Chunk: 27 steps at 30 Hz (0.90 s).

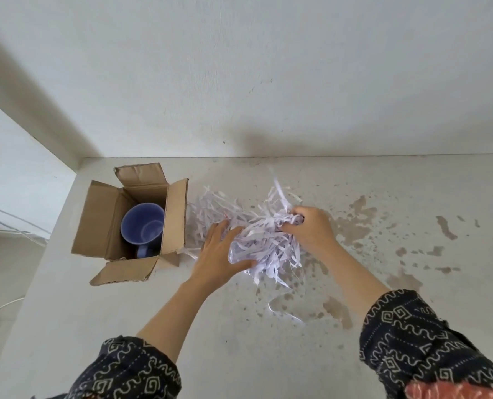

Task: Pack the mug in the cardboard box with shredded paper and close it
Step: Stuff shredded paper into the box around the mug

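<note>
An open cardboard box point(101, 223) stands at the left with its flaps spread outward. A blue mug point(143, 224) sits upright inside it, its handle toward me. To the right of the box lies a heap of white shredded paper point(256, 234). My left hand point(220, 254) lies against the heap's left side, fingers spread over the strips and thumb under a bunch. My right hand point(311, 228) grips a tuft of strips at the heap's right side, fingers curled round it.
The surface is a pale stained slab point(383, 254) meeting a white wall at the back. A lower ledge with white cords point(3, 309) lies to the left. A few loose strips point(282, 309) lie in front of the heap.
</note>
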### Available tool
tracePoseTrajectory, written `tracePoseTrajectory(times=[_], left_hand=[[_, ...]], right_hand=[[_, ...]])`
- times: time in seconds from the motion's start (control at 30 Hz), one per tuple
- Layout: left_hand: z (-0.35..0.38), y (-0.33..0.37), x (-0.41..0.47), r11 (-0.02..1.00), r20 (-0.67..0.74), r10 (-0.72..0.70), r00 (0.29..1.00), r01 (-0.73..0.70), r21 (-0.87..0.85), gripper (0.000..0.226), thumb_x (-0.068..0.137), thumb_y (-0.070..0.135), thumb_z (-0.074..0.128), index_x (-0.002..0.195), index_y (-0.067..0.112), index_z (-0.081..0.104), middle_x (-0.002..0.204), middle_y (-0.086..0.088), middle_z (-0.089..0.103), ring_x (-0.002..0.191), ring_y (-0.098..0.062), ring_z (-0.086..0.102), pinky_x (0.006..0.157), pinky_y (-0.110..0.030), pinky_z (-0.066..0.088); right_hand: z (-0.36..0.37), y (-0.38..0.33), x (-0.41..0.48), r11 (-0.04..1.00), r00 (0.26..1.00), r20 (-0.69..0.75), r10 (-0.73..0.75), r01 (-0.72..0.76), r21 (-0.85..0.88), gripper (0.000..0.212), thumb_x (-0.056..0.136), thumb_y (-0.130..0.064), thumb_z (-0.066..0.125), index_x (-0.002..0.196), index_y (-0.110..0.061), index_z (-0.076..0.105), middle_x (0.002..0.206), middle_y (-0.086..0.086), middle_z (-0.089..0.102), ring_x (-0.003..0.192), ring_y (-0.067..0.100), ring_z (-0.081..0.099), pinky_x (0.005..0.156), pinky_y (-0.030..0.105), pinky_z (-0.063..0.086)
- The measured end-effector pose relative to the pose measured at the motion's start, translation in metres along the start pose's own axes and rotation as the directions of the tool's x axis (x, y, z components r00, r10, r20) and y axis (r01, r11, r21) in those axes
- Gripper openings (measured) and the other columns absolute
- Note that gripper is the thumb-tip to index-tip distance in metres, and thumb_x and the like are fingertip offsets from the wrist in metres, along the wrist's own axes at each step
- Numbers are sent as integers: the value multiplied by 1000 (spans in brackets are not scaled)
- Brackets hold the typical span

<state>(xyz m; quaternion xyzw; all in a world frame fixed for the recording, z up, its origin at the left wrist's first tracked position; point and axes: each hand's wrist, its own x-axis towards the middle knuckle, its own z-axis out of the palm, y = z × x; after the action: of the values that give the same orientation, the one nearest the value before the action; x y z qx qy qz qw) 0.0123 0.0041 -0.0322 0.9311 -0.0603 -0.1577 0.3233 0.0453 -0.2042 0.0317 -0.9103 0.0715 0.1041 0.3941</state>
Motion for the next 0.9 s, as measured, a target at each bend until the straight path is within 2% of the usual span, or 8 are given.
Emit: tracePoseTrajectory(times=[0.1, 0.17, 0.23, 0.3, 0.43, 0.63, 0.73, 0.9], left_hand=[[2, 5, 2, 1000, 6, -5, 1000, 4, 6, 82, 76, 54, 69, 145, 36, 30, 160, 4, 4, 147, -18, -1, 117, -49, 15], [5, 8, 3, 1000, 1, -14, 1000, 14, 15, 79, 77, 53, 69, 144, 35, 32, 160, 1, 5, 147, -20, -1, 117, -50, 15], [8, 10, 3, 999, -10, -35, 999, 35, 32, 80, 77, 52, 70, 145, 32, 31, 160, -1, 6, 147, -23, -1, 117, -50, 13], [10, 11, 4, 998, -41, -29, 999, 31, 50, 82, 76, 51, 72, 144, 29, 32, 160, -3, 9, 147, -25, 0, 117, -51, 15], [11, 13, 2, 997, -49, -38, 998, 41, 67, 88, 71, 51, 76, 144, 29, 32, 158, -4, 12, 146, -27, 3, 116, -50, 17], [3, 12, 0, 980, -4, -67, 998, 66, 186, 87, 75, 50, 73, 146, 33, 26, 160, -1, 5, 147, -21, -3, 116, -44, 11], [-1, 9, -1, 986, 21, -63, 998, 59, 156, 88, 75, 44, 75, 147, 31, 25, 160, -3, 7, 147, -19, -6, 117, -44, 10], [-7, 15, 4, 996, 36, -5, 999, 2, 94, 94, 72, 36, 80, 146, 36, 22, 152, -1, 27, 141, -22, 22, 112, -45, 29]], right_hand=[[-12, 8, -3, 997, 998, -20, 56, -55, 62, 36, 79, -20, 73, 109, -3, 62, 64, -5, 49, 52, 5, 40, 41, 5, 33], [-14, 10, -5, 993, 992, 90, 90, -97, 73, 51, 78, -32, 72, 121, -11, 56, 99, 2, 61, 76, 7, 54, 61, 6, 42], [-6, 12, -5, 990, 968, 231, 102, -122, 73, 77, 69, -50, 73, 134, -24, 43, 136, 3, 45, 114, 18, 51, 91, 31, 47], [9, 9, -10, 995, 957, 277, 87, -97, 22, 88, 63, -58, 74, 138, -34, 34, 146, 2, 29, 128, 24, 40, 102, 41, 40], [32, 5, -10, 971, 990, 143, -1, 35, -238, 72, 71, -49, 74, 133, -24, 45, 132, 10, 43, 119, 30, 46, 91, 31, 43], [-16, 2, 9, 996, 974, 216, 69, -80, 40, 71, 69, -28, 81, 129, -6, 51, 106, 5, 65, 67, 12, 56, 63, 17, 46], [-42, 4, 15, 979, 965, 244, 94, -134, 151, 44, 68, -26, 82, 105, -12, 62, 80, -7, 64, 61, 7, 58, 55, 17, 47], [-61, 10, 16, 950, 971, 202, 127, -177, 255, 45, 65, -27, 84, 102, -12, 62, 93, -1, 67, 83, 19, 66, 64, 24, 51]])
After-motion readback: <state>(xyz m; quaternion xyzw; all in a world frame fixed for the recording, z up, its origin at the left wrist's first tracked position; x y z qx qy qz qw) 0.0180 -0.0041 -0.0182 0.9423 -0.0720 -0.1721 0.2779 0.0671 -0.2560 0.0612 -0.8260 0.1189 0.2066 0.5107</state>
